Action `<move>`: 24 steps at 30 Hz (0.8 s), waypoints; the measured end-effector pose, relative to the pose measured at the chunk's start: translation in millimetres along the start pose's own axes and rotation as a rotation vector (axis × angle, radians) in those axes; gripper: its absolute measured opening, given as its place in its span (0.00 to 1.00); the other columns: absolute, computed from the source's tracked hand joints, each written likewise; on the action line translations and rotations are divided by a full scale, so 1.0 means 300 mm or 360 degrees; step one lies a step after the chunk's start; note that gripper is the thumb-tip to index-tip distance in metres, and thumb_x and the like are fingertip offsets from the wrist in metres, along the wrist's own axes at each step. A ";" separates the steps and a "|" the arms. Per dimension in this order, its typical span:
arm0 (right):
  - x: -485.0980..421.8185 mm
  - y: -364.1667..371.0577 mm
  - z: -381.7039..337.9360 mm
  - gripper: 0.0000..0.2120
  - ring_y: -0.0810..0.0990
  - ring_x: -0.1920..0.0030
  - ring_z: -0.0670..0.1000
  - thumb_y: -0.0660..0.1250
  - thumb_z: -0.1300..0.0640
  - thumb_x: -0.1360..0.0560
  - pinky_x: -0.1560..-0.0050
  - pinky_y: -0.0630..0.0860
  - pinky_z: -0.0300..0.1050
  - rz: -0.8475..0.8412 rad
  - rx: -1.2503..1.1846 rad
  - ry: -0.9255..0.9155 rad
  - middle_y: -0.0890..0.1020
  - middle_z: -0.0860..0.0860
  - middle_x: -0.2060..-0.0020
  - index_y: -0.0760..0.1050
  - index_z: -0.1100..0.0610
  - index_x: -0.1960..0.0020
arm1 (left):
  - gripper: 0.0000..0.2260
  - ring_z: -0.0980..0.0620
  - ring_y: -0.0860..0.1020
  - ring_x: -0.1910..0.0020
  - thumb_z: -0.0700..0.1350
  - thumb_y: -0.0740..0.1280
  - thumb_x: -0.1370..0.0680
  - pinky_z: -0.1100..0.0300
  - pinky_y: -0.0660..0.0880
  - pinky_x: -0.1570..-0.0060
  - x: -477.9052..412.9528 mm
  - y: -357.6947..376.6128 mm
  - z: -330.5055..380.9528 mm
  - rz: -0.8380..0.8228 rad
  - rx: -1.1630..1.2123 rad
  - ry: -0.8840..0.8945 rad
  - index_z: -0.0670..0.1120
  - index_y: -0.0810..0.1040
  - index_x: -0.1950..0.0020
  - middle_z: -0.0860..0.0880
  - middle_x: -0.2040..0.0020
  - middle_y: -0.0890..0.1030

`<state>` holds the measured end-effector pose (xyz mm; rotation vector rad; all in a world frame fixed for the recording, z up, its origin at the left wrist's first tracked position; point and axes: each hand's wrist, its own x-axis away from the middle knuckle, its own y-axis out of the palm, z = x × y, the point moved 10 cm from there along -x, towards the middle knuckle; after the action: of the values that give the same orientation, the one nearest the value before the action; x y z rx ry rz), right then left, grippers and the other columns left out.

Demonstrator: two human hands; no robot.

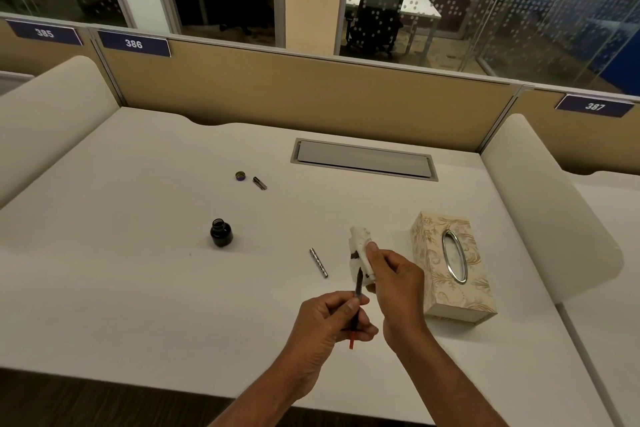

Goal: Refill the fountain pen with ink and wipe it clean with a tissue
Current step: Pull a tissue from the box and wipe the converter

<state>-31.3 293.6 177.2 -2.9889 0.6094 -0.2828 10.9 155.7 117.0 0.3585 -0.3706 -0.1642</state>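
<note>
My left hand [334, 317] is shut on the thin inner part of the fountain pen [356, 302], its red end poking out below the fingers and its tip pointing up. My right hand [394, 282] pinches a white tissue [360, 250] with a dark ink stain, wrapped around the pen's upper end. The open ink bottle [221, 233] stands on the white desk [138, 270] to the left, apart from both hands. A silver pen barrel [318, 262] lies between the bottle and my hands.
A patterned tissue box [450, 270] sits just right of my right hand. The bottle cap [241, 176] and a small pen piece [259, 183] lie farther back. A grey cable hatch [363, 159] is set into the desk, with tan partitions behind.
</note>
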 end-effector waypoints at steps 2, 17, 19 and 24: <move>0.013 0.016 0.005 0.12 0.83 0.66 0.47 0.70 0.49 0.21 0.64 0.81 0.41 -0.0053 -0.0082 0.0052 0.86 0.50 0.67 0.86 0.49 0.62 | 0.09 0.38 0.87 0.54 0.42 0.67 0.17 0.48 0.84 0.48 -0.005 0.005 0.006 0.0023 -0.0003 0.0012 0.43 0.87 0.45 0.40 0.57 0.86; 0.053 0.025 -0.017 0.06 0.85 0.65 0.46 0.71 0.52 0.23 0.65 0.78 0.35 -0.0307 0.0228 -0.0051 0.87 0.48 0.65 0.85 0.51 0.57 | 0.13 0.38 0.87 0.53 0.50 0.69 0.21 0.50 0.84 0.48 -0.022 0.010 -0.006 -0.0033 0.0014 0.0067 0.46 0.87 0.42 0.34 0.52 0.86; 0.049 0.021 -0.028 0.09 0.84 0.67 0.50 0.71 0.53 0.22 0.65 0.79 0.37 -0.0290 0.0327 -0.0104 0.86 0.49 0.68 0.83 0.52 0.60 | 0.12 0.38 0.87 0.53 0.49 0.68 0.20 0.50 0.84 0.48 -0.020 0.015 -0.016 -0.0057 0.0018 0.0046 0.45 0.87 0.42 0.33 0.52 0.85; 0.044 0.043 -0.019 0.09 0.83 0.65 0.48 0.72 0.56 0.23 0.63 0.80 0.35 -0.0430 0.0087 0.0039 0.86 0.52 0.67 0.84 0.55 0.62 | 0.13 0.44 0.83 0.57 0.47 0.66 0.17 0.48 0.82 0.48 -0.005 0.034 -0.019 -0.0233 0.0187 -0.0098 0.40 0.83 0.39 0.42 0.57 0.81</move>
<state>-25.4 276.2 183.6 -3.0145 0.1934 -0.3465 12.6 167.3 115.3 0.4976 -0.4162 -0.2978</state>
